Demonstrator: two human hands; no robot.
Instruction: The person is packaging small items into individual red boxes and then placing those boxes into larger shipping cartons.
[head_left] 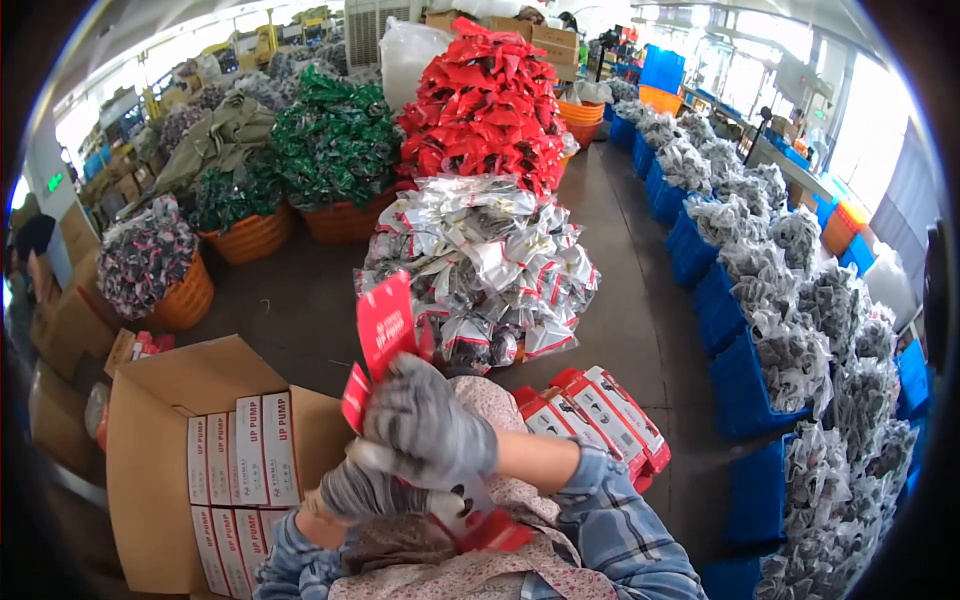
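Observation:
A red-and-white small carton (pixel 478 520) rests in my lap, its red end flaps (pixel 385 325) raised above my hands. Both hands wear grey striped knit gloves. My left hand (pixel 368 492) is closed around the carton's side, low down. Crossing over it, my right hand (pixel 430 420) has its fingers curled against the base of the red flaps. The two hands overlap, so most of the carton's middle and several fingers are hidden. Some blur softens the carton's lower end.
An open cardboard box (pixel 160 470) at left holds rows of small cartons. More flattened-looking red-and-white cartons (pixel 600 420) lie to my right. Ahead stands a heap of clear-bagged parts (pixel 480 260), with red bags (pixel 485 110) behind. Blue crates (pixel 745 375) line the right side.

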